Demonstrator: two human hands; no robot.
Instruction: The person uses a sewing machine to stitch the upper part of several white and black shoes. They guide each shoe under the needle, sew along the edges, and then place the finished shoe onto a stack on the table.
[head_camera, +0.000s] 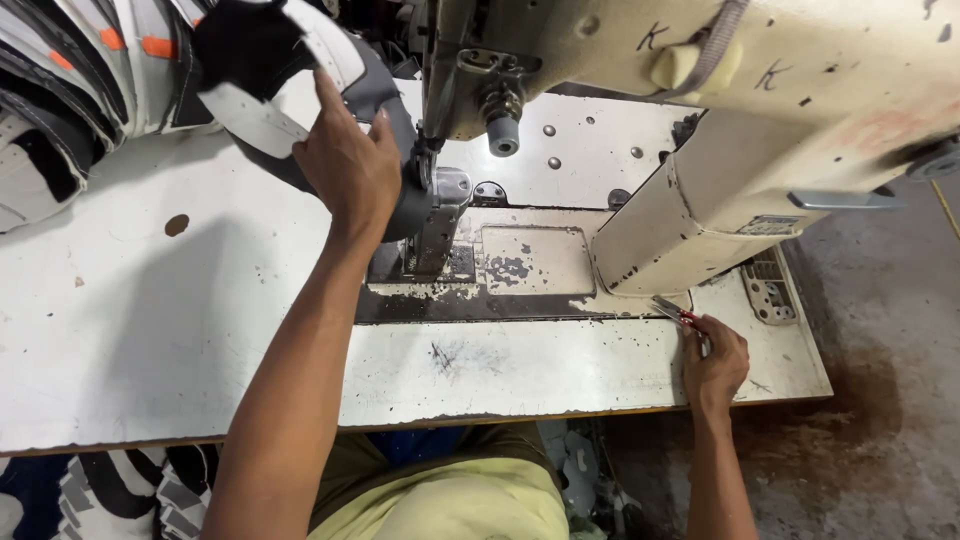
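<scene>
**Fabric at the needle, snips at the tabletop edge**

At far left a heap of striped grey, white and black cut fabric pieces with orange tabs (70, 90) lies on the worn white painted tabletop (150, 330), some of it spilling past the left edge. More striped pieces show below the tabletop's front edge, lower left.

The left hand (348, 160) reaches far forward, fingers curled around a grey and black padded fabric piece with a white strip (290, 70), holding it up just left of the sewing machine's needle bar and presser foot (432, 215). The piece curves down toward the foot; whether it already sits under the foot I cannot tell.

Right of the needle stands the cream, chipped industrial sewing machine (720, 130), its body filling the upper right. The right hand (714, 362) rests near the front right corner, pinching small red-handled thread snips (678, 315), points toward the machine base.

Risks, as I judge them: the left hand's fingers sit close beside the needle, so a slip of the fabric could draw them in; the snips lie near the tabletop's edge and could drop to the dirty concrete floor (880, 400).

Open room lies across the bare left-centre of the tabletop; the right side is cramped by the machine's body
</scene>
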